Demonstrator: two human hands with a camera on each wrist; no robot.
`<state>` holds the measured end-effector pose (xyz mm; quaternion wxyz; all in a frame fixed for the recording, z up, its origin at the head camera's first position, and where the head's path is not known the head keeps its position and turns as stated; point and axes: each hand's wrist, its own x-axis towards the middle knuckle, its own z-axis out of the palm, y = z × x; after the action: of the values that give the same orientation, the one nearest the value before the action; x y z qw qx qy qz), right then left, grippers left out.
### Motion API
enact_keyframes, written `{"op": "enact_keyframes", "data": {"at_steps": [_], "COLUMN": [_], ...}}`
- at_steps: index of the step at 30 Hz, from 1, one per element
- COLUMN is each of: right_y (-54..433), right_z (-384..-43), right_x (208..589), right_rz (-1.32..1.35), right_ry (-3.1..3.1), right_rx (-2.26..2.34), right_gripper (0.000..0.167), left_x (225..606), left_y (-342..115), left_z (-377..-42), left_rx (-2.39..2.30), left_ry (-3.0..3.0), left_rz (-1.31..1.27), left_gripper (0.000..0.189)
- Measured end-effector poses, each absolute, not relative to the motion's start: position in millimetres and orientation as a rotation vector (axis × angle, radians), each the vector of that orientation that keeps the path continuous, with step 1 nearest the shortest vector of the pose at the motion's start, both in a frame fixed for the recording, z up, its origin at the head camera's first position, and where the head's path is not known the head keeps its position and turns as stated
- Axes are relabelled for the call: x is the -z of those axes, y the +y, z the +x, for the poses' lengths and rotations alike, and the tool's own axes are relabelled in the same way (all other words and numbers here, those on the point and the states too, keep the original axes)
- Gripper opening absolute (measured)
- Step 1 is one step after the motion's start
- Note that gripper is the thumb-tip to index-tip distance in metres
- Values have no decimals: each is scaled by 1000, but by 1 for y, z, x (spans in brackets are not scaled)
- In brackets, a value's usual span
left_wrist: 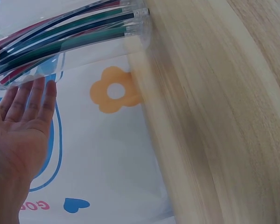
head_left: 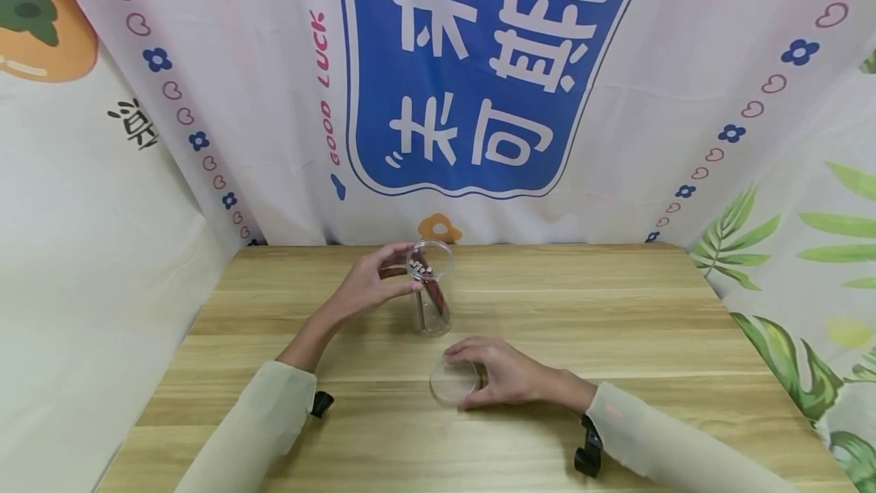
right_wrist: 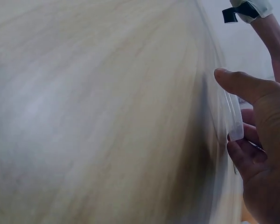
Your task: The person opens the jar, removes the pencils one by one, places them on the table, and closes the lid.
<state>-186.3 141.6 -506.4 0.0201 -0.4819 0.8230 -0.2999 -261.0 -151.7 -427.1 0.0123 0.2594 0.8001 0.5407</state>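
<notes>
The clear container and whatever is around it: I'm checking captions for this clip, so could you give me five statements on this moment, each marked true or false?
1. The left grip holds the clear container. True.
2. The container is empty. False: slim sticks, some green, some dark, some reddish, are inside.
3. The right grip holds a clear round lid. True.
4. The lid covers the container. False: it is apart from it, and the container's top is uncovered.
5. A blue panel with white characters shows on the backdrop. True.
</notes>
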Motion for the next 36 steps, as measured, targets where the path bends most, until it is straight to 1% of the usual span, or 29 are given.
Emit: {"op": "enact_keyframes", "data": {"at_steps": [11,17,21,28,33,36], "right_y": [143,146,149,156,163,167], "right_z": [-182,-182,-183,-188,-192,-198], "right_x": [508,505,498,483,466,455], "right_rz": [-1475,-1476,-1436,-1498,-1490,-1537], "right_ry": [2586,2599,2619,2670,2674,2681], "right_rx": [894,903,914,945,1023,1088], "right_gripper": [69,71,71,65,64,64], "left_x": [427,428,428,428,427,426], "left_y": [-152,-152,-152,-151,-150,-150], "left_z": [-261,-260,-261,-259,-258,-257], "left_rx": [-1695,-1729,-1735,-1782,-1791,-1796], "left_ry": [2484,2489,2505,2463,2456,2453], "left_rz": [826,834,825,824,812,803], "left_gripper": [70,64,64,63,62,62]}}
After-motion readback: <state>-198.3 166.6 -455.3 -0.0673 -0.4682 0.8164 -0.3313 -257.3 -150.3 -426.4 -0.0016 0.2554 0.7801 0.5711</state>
